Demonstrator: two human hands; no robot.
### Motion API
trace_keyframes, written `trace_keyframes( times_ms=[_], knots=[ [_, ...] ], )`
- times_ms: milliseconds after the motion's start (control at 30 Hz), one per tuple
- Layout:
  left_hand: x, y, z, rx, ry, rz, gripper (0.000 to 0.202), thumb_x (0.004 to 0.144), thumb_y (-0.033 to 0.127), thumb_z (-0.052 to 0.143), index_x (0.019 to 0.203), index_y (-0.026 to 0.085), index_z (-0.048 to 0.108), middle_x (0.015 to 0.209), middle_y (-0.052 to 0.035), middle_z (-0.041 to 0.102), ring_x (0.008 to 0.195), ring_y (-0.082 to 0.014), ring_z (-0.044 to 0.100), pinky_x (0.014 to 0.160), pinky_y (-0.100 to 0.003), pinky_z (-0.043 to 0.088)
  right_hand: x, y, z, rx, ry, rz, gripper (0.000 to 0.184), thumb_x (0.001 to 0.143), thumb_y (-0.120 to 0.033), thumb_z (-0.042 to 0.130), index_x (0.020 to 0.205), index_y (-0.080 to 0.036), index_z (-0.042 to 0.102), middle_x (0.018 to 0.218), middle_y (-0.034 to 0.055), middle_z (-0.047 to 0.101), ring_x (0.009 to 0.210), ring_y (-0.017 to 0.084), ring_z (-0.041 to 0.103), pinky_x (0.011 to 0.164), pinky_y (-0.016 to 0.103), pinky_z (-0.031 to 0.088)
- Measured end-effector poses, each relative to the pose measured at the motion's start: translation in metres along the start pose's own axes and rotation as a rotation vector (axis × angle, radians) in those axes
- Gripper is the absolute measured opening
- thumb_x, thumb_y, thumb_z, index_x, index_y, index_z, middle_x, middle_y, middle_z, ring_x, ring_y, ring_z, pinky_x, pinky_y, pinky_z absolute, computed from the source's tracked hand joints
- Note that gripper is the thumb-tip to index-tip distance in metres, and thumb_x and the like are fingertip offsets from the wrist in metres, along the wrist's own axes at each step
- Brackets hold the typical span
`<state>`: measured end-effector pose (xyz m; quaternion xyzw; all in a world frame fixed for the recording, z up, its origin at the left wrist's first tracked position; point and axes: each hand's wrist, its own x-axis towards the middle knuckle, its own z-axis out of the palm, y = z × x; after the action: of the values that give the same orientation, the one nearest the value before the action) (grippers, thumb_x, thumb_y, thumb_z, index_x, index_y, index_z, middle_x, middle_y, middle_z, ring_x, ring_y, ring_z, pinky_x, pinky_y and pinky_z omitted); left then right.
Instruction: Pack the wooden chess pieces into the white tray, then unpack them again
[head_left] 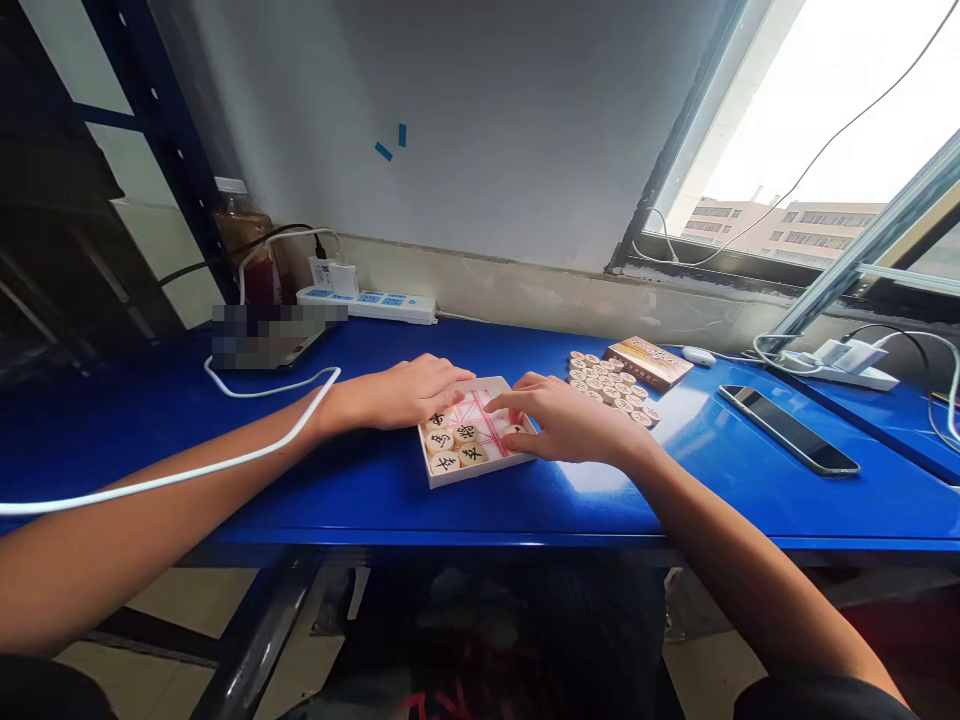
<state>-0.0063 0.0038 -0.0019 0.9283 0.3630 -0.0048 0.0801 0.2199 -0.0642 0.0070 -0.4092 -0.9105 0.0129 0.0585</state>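
Round wooden discs [457,445] sit in a white box [480,471]. The left hand [405,392] lies flat on it; the right hand [570,420] pinches one.

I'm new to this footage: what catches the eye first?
On the bright blue table, the left hand rests on a small white box of round wooden pieces while the right hand touches a piece inside it. A heap of more pieces lies just right of the box, and a dark phone lies further right.
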Motion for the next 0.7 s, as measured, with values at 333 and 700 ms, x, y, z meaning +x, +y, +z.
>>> trace_keyframes(
  times_ms=[333, 700],
  knots=[
    [0.001, -0.003, 0.001, -0.016, -0.008, 0.012, 0.053, 0.098, 0.048, 0.023, 0.143, 0.022, 0.031, 0.134, -0.0077, 0.046, 0.122, -0.0246, 0.039, 0.104, -0.036, 0.029, -0.018, 0.038, -0.028, -0.047, 0.418, 0.233, 0.022, 0.087, -0.026, 0.051, 0.095, -0.017, 0.069, 0.096, 0.0048, 0.067, 0.086, 0.019, 0.061, 0.078, 0.031, 0.044],
    [0.001, -0.003, 0.002, -0.024, -0.003, 0.025, 0.053, 0.098, 0.050, 0.021, 0.142, 0.022, 0.032, 0.133, -0.0079, 0.047, 0.120, -0.0236, 0.042, 0.103, -0.034, 0.030, 0.000, 0.004, -0.004, 0.007, 0.265, -0.001, 0.021, 0.089, -0.033, 0.054, 0.094, -0.017, 0.067, 0.091, 0.0059, 0.066, 0.090, 0.020, 0.055, 0.081, 0.031, 0.040]
  ],
)
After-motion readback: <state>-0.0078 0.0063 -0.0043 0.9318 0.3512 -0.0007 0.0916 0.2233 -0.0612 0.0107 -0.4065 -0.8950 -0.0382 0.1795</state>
